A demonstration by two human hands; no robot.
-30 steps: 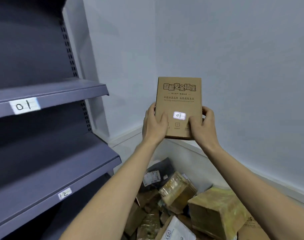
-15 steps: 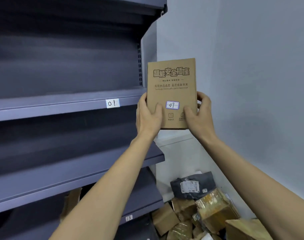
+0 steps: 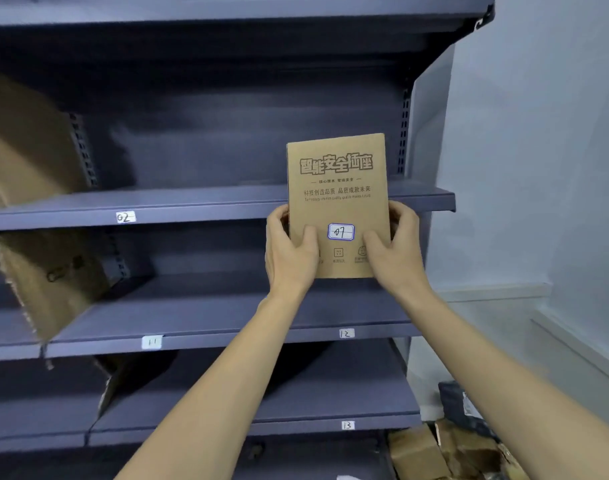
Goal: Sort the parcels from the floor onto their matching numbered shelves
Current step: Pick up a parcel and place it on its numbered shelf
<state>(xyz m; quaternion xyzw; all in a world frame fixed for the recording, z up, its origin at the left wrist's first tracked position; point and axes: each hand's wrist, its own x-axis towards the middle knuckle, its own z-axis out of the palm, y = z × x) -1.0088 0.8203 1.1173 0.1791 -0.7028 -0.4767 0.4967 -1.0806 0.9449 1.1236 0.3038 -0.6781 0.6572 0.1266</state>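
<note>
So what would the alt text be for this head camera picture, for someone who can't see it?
Two bare hands, left hand and right hand, hold a flat brown cardboard parcel with a white sticker reading 07, upright before a dark grey metal shelving unit tagged 02, 11, 12 and 13.

flat brown cardboard parcel [image 3: 337, 188] labelled 07, upright before the shelves [image 3: 192, 206].
</note>
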